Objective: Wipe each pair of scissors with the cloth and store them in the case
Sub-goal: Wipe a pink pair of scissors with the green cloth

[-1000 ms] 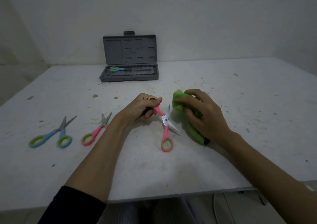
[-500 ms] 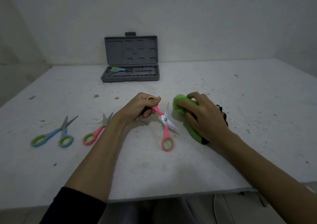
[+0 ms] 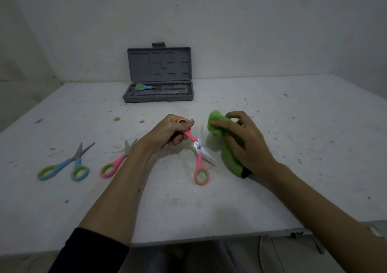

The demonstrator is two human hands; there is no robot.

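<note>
My left hand (image 3: 169,133) grips the upper handle of a pink pair of scissors (image 3: 200,159), whose blades are spread wide and whose lower handle loop rests on the table. My right hand (image 3: 244,145) holds a bunched green cloth (image 3: 217,126) just to the right of the upper blade, a small gap apart from it. On the table to the left lie a second pink pair (image 3: 116,164) and a blue pair (image 3: 65,166). The grey case (image 3: 159,98) stands open at the back with another blue pair (image 3: 143,87) lying inside.
The white table (image 3: 293,147) is speckled with dirt, and its front edge runs close to my body. A pale wall rises right behind the case. To the right of my right hand the table shows only bare surface.
My right hand with the cloth has drawn slightly to the right, off the upper blade. The left hand keeps its grip on the pink scissors and has hardly moved.
</note>
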